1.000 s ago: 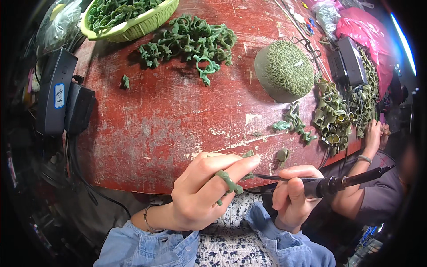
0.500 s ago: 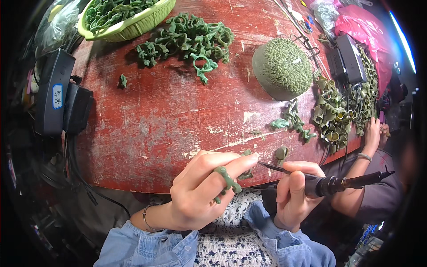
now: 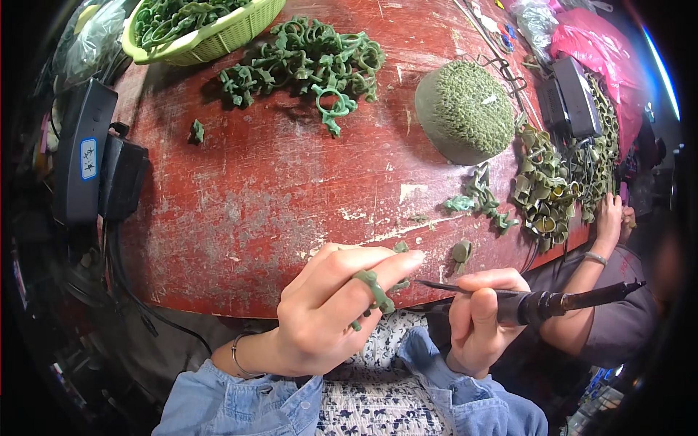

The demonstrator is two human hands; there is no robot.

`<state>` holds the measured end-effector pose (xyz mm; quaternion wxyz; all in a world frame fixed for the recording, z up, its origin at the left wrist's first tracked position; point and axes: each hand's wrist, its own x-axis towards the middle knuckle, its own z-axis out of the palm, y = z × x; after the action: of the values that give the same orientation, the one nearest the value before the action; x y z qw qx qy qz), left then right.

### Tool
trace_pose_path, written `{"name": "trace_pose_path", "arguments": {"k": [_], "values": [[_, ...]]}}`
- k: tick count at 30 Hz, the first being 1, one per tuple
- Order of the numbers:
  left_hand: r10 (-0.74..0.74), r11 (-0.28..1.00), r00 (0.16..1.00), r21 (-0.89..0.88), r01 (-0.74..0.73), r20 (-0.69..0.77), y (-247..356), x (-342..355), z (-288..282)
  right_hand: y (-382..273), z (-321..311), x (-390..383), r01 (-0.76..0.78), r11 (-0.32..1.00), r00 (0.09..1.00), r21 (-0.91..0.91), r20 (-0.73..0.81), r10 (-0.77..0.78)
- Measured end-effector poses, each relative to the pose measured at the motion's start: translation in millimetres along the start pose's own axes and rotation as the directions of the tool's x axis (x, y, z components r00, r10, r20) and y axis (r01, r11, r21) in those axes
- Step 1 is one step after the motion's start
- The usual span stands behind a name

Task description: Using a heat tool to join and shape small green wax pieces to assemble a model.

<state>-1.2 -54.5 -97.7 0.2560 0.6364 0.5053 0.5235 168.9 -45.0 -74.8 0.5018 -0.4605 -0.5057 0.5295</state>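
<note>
Between the fingers of my left hand (image 3: 323,312) is a branched green piece (image 3: 376,291), partly hidden by the fingers; its upper end sticks out beside my fingertips. My right hand (image 3: 480,316) grips a black pen-like tool (image 3: 532,307), whose thin dark point reaches leftward close to the piece; whether it touches, I cannot tell. A dark shaft with a hooked end extends to the right. A small olive cup-shaped piece (image 3: 462,254) lies above my right hand, and a few loose green pieces (image 3: 483,196) lie farther up the red table (image 3: 254,211).
Green pieces (image 3: 298,65) are heaped near a lime basket (image 3: 196,51). A round green textured block (image 3: 465,109) stands right of them. Dark devices (image 3: 83,152) with cables edge the left. Olive pieces (image 3: 542,196), plastic bags (image 3: 596,51) and another person's hand and arm (image 3: 607,232) are at the right.
The thin tool point lifted away from my left fingers' piece, then came back down beside it. My left hand has shifted very slightly; both grips stay the same.
</note>
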Motion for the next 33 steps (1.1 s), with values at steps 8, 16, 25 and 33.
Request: {"name": "trace_pose_path", "arguments": {"k": [8,16,25,33], "values": [[0.050,0.999,0.999,-0.004,-0.050,0.013,-3,0,3,-3,3,6,-0.001,0.993,0.996,-0.122,-0.084,-0.009],[-0.143,0.982,0.987,-0.110,0.151,0.077,3,3,-6,-1,5,9,-0.048,0.994,0.988,-0.099,-0.151,0.032],[-0.415,0.519,0.880,-0.734,0.439,0.234,5,-1,-7,-7,1,2,-0.273,0.960,0.958,0.065,-0.075,0.278],[-0.362,0.280,0.876,-0.859,0.429,0.319,-4,-9,-10,-4,5,-2,-0.375,0.918,0.924,0.127,-0.031,0.381]]}}
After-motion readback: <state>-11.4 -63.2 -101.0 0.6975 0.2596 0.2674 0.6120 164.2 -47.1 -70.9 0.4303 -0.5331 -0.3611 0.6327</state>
